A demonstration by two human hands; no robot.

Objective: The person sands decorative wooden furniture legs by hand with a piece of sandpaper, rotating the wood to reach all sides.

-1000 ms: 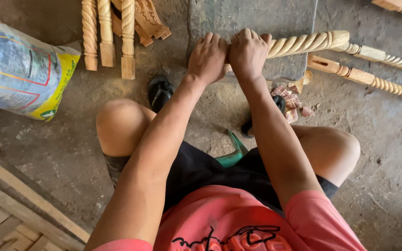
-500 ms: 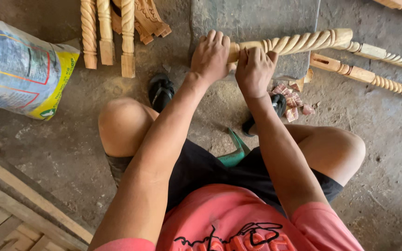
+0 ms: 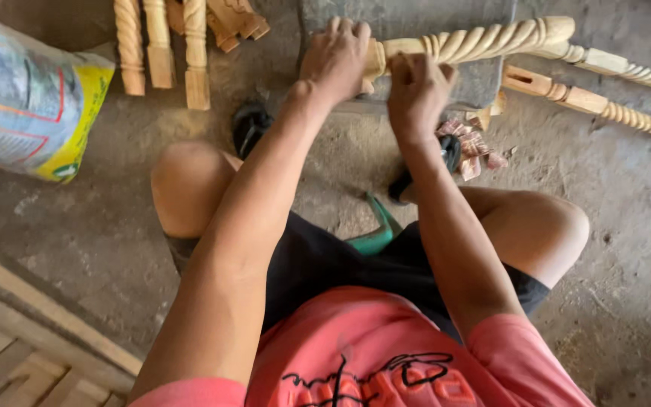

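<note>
Dusty concrete floor (image 3: 627, 249), me sitting low with my knees apart, a grey stone block (image 3: 416, 22) in front of me. My left hand (image 3: 338, 59) is clamped over the square end of a twisted wooden spindle (image 3: 484, 41) that lies across the block, running off to the right. My right hand (image 3: 417, 92) sits just beside it, curled up tight against the wood near that same end; can't tell what's under the fingers. Spiral carving looks fully cut, so I'd guess only finishing is left. Two more spindles (image 3: 604, 105) lie further right of my right hand, three (image 3: 161, 45) off to the left, plus a plastic sack (image 3: 28, 98) beyond those.
</note>
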